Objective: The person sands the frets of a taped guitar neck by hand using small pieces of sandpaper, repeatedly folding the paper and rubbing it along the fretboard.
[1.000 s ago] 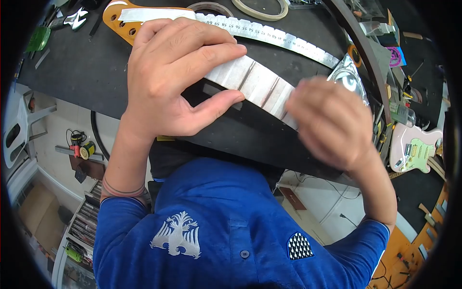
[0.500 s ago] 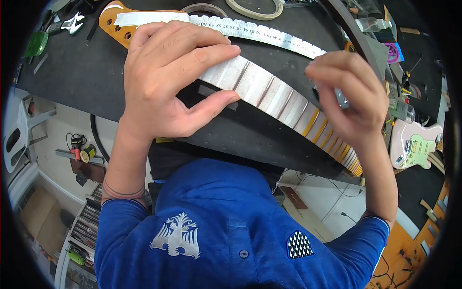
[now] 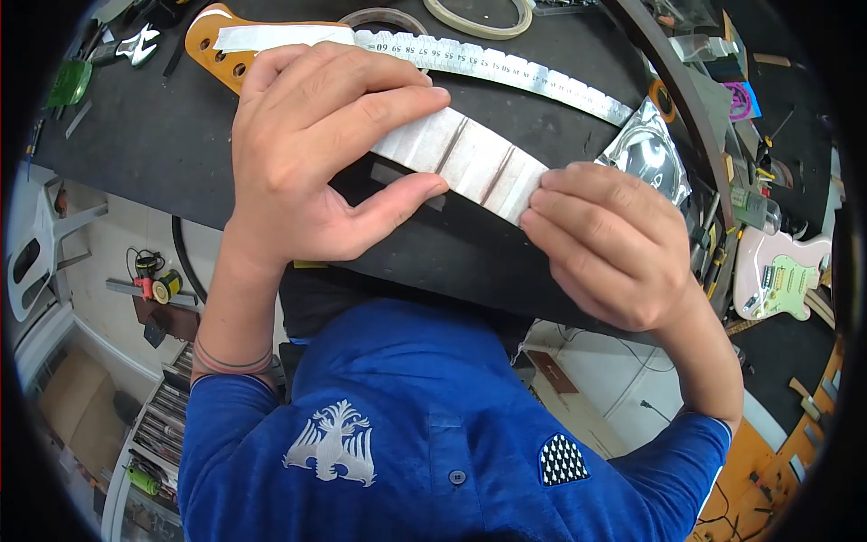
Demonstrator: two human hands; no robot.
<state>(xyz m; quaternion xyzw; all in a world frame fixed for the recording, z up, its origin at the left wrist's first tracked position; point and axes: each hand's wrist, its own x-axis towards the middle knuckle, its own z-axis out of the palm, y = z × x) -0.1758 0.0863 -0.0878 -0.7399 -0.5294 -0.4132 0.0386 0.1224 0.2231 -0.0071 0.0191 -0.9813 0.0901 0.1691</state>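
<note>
A guitar neck (image 3: 479, 158) lies across the dark bench, its fretboard covered in pale tape strips with dark fret lines between them. Its amber headstock (image 3: 212, 50) shows at the upper left. My left hand (image 3: 316, 154) grips the neck, fingers over the far edge and thumb along the near one. Further right, my right hand (image 3: 623, 244) has its fingertips closed on the taped fretboard; its thumb is hidden, as is the neck's right end. Just behind the neck lies a notched steel ruler (image 3: 506, 68), a white strip (image 3: 280, 36) at its left end.
A shiny silver sheet or pouch (image 3: 650, 158) lies behind my right hand. Tape rolls (image 3: 479, 16) sit at the back. A dark curved bar (image 3: 677, 72) crosses the upper right. A pink guitar body (image 3: 781, 271) stands far right, an adjustable wrench (image 3: 135, 45) far left.
My right hand has come down and left from above the neck onto the fretboard, covering the yellow-banded end and uncovering the silver sheet. My left hand has barely moved.
</note>
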